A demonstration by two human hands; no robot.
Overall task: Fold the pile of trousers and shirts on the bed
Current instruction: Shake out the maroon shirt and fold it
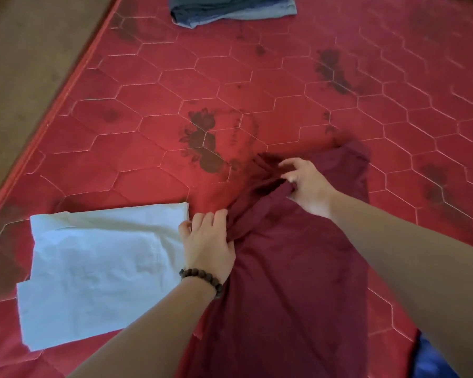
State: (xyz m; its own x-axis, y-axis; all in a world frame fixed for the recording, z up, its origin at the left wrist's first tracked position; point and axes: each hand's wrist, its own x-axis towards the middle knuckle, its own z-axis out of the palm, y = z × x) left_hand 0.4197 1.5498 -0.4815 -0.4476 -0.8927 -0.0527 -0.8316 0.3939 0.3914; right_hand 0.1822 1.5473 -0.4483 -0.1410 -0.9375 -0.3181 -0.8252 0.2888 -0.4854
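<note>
A dark maroon garment (pixel 298 268) lies spread on the red mattress (pixel 175 83) in front of me. My left hand (pixel 208 244), with a bead bracelet at the wrist, grips a bunched fold on the garment's left edge. Farther up, my right hand (pixel 306 184) pinches a gathered fold near the garment's far end. A folded white garment (pixel 93 271) lies flat just left of my left hand. A folded grey-blue garment (pixel 230 8) sits at the far edge of the mattress.
The mattress has a hexagon quilt pattern and dark stains (pixel 202 140). Its left edge runs diagonally beside a brown floor (pixel 25 64). A blue cloth (pixel 432 361) shows at the lower right under my right arm.
</note>
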